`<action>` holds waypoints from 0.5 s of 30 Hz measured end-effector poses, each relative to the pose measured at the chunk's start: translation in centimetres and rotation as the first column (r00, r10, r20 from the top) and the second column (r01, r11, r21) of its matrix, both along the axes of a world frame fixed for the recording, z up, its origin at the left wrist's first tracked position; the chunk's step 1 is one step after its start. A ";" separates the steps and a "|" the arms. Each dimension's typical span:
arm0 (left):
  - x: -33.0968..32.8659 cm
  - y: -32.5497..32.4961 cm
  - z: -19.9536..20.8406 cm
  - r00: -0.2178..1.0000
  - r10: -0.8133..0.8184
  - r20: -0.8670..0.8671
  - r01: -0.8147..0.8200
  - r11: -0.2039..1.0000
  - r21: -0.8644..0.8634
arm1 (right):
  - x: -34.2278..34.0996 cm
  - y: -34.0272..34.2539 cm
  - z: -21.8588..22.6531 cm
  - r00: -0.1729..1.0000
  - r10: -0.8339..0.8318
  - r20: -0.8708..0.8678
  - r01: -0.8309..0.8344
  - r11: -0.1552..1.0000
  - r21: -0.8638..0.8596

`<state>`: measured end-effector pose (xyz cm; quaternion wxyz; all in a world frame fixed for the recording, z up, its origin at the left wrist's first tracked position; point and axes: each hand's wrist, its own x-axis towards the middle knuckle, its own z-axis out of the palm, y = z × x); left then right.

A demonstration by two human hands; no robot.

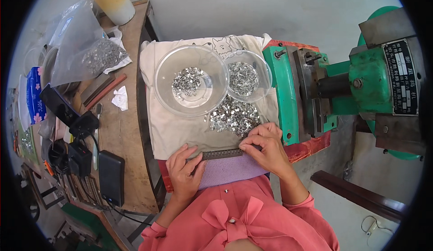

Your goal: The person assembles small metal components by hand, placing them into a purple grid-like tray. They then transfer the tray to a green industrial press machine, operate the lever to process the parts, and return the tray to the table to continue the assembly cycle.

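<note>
— What do you see of the grip from where you sit?

— I see my left hand [184, 173] curled around the left end of a dark narrow strip [223, 154], thumb on the near side and fingers bent over the top, so it pinches that end. The strip lies flat across the top edge of a purple pad [228, 171] just below both hands.

— And the other one?

— My right hand [267, 148] sits at the strip's right end, fingertips bunched together and pressed down on it. I cannot tell whether a small piece is caught between those fingertips.

— How are the arms set?

— Both forearms come up from the lower edge in pink sleeves [311, 203], wrists bent inward so the hands face each other along the strip.

— What lies close by?

— Just beyond my right fingertips there is a loose heap of small shiny metal pieces [233, 115] on a pale cloth [164, 124]. Farther out from the hands stand two clear bowls, touching: a large bowl [191, 80] beyond my left hand and a smaller bowl [246, 76] beyond my right, both holding more of those pieces. To the right of my right hand, a green machine [324, 84] stands. Well off to the left of my left hand, a black box [111, 177] rests on a wooden bench [128, 129].
</note>
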<state>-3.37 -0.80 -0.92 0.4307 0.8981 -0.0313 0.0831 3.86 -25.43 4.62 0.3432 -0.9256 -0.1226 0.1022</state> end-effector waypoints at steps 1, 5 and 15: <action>0.0 0.0 0.0 1.000 -0.004 0.000 0.004 1.000 0.003 | -0.1 0.0 0.0 1.000 0.004 -0.005 -0.004 1.000 -0.007; 0.1 0.0 -0.1 1.000 -0.008 0.005 0.008 1.000 0.009 | -0.3 0.1 -0.2 1.000 0.019 0.001 -0.019 0.999 -0.028; 0.0 0.0 -0.1 1.000 -0.004 0.008 0.003 1.000 0.012 | -0.3 -0.1 -0.7 0.999 0.032 0.023 -0.031 0.999 -0.033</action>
